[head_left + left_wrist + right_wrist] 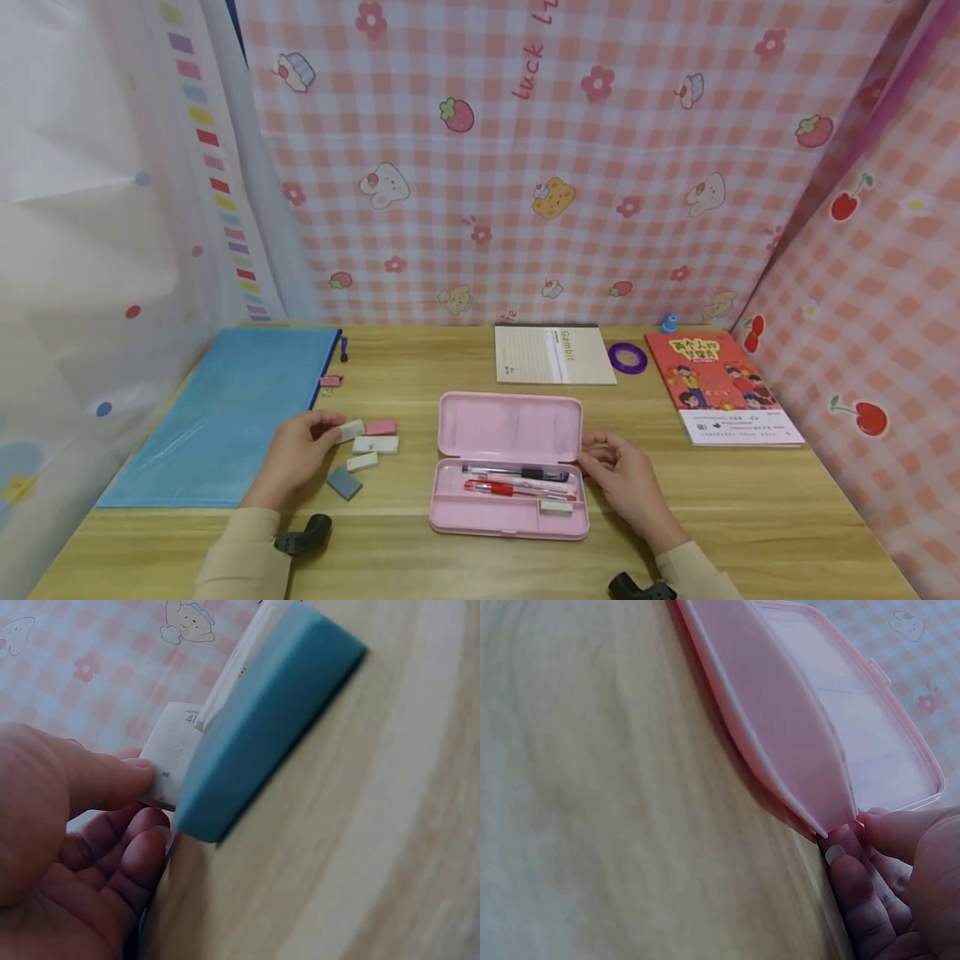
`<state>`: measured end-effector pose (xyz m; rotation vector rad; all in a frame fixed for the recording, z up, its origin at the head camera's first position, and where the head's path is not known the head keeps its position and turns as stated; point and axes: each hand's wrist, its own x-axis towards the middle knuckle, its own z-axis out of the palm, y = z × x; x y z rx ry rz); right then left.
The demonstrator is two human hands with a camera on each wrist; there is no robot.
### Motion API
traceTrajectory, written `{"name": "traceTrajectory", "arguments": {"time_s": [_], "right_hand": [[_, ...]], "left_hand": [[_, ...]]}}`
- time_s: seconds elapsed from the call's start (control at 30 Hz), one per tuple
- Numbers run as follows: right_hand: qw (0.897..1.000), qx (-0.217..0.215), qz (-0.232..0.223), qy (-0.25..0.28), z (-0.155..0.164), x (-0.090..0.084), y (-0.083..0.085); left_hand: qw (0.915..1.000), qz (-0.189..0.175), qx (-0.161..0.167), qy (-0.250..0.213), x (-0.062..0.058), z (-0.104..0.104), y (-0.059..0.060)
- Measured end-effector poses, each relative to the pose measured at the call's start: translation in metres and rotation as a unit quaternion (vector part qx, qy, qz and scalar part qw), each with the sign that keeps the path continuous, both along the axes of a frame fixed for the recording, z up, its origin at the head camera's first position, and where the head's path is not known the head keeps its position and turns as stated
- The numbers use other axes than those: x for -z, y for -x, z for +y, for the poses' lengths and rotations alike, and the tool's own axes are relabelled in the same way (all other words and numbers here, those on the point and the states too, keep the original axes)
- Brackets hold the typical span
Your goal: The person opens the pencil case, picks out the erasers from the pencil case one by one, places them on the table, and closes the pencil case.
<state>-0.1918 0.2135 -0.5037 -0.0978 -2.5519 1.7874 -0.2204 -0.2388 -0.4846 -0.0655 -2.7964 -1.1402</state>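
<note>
Your left hand pinches a white eraser between thumb and fingers at the edge of the loose cluster on the desk, beside the pink eraser, two more white ones and the grey-blue eraser. Your right hand, fingers curled, steadies the right end of the open pink pencil case, though whether it truly grips is hard to tell. Pens and one eraser lie in the case already; five erasers look left to go.
</note>
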Motion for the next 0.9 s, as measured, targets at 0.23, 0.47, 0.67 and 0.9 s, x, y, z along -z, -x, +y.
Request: {"name": "traceTrajectory", "arguments": {"time_s": [0.23,0.47,0.67,0.9], "right_hand": [[1.000,-0.001,0.000,0.009,0.001,-0.001,-0.002],[1.000,0.001,0.000,0.007,0.002,-0.001,-0.004],[1.000,0.005,-0.004,-0.005,0.003,0.001,-0.004],[1.000,-0.003,-0.002,-0.018,0.001,-0.001,0.000]], "left_hand": [[0.9999,0.002,-0.011,0.002,0.001,0.002,0.000],[0.9995,0.017,-0.025,-0.007,0.002,0.003,0.001],[0.9985,0.051,-0.009,-0.016,-0.006,0.016,-0.001],[0.9920,0.080,0.075,-0.063,-0.029,0.062,-0.011]]}}
